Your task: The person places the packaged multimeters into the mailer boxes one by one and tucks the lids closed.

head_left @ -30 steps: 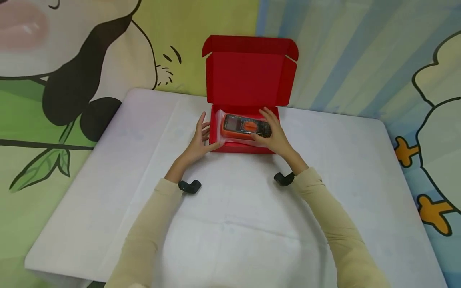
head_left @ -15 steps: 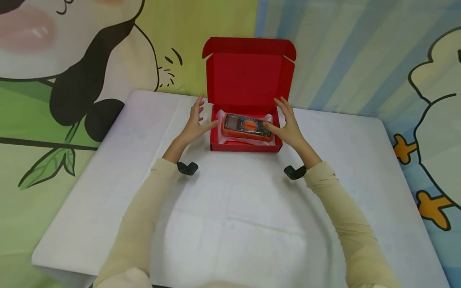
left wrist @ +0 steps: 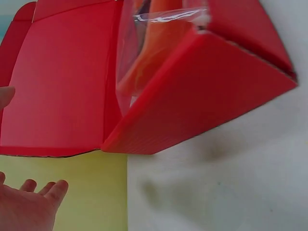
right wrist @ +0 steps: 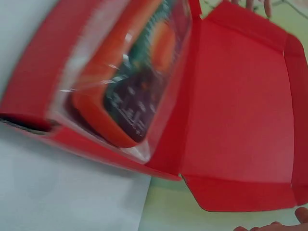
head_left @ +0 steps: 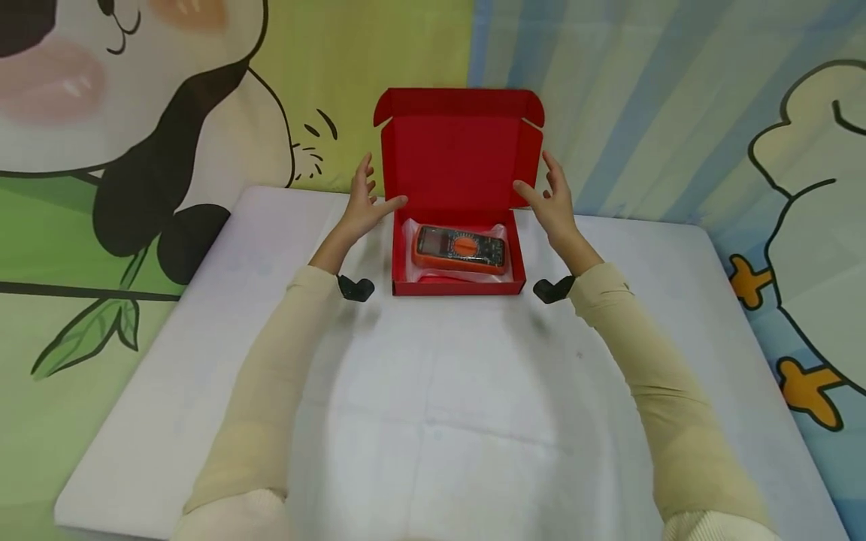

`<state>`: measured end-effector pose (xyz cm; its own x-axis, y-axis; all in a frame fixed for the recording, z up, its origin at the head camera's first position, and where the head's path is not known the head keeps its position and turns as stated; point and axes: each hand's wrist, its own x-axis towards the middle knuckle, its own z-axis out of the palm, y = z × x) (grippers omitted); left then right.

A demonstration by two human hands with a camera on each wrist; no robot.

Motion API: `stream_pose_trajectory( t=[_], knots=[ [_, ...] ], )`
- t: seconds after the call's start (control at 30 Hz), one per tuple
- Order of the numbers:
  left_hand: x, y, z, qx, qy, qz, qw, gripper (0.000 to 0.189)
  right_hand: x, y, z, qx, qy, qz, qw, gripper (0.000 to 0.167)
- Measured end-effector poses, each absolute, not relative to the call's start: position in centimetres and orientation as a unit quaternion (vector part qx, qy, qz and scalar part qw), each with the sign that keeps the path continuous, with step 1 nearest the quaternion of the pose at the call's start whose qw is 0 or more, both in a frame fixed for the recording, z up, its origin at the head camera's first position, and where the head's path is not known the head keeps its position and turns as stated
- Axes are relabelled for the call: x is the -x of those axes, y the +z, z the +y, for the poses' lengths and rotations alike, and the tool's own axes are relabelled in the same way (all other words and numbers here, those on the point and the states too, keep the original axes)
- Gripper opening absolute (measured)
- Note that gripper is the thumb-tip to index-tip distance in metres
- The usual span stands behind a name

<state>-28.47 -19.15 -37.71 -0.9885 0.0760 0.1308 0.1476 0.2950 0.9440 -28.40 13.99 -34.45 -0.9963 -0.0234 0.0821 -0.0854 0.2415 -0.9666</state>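
An orange and black multimeter (head_left: pixel 460 250) lies in clear plastic wrap inside a red cardboard box (head_left: pixel 460 288), whose lid (head_left: pixel 453 158) stands raised at the back. My left hand (head_left: pixel 358 212) is spread at the lid's left side, thumb in front of the lid's edge; the left wrist view shows its fingers (left wrist: pixel 57 191) off the card. On the other side, my right hand (head_left: pixel 558 214) is spread too, its thumb in front of the right side flap. Neither hand holds anything; whether the thumbs touch the lid I cannot tell.
The box stands near the back edge of a white-covered table (head_left: pixel 433 391). Behind it hangs a cartoon-printed backdrop (head_left: pixel 595 98). A black wrist camera (head_left: pixel 355 288) sits on the left wrist and another black camera (head_left: pixel 553 289) on the right.
My right hand has let go of the multimeter and moved up and right. The left hand has risen from the box's left side to beside the lid. The multimeter stays in the box.
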Motion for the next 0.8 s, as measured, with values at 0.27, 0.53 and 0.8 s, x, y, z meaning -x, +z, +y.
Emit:
stream_pose_trajectory(
  t=[0.27, 0.53, 0.8],
  knots=[
    [29.3, -37.2, -18.9, 0.066, -0.609, -0.790, 0.020, 0.099, 29.5, -33.8, 13.6, 0.013, 0.657, -0.754, 0.008, 0.080],
    [29.0, -35.9, -18.2, 0.079, -0.630, -0.773, -0.002, 0.100, 30.0, -33.5, 13.1, 0.020, 0.666, -0.745, 0.001, 0.088],
    [27.1, -33.6, -17.3, 0.103, -0.636, -0.764, -0.010, 0.094, 30.1, -33.3, 12.7, 0.016, 0.703, -0.711, 0.001, 0.088]
  ],
)
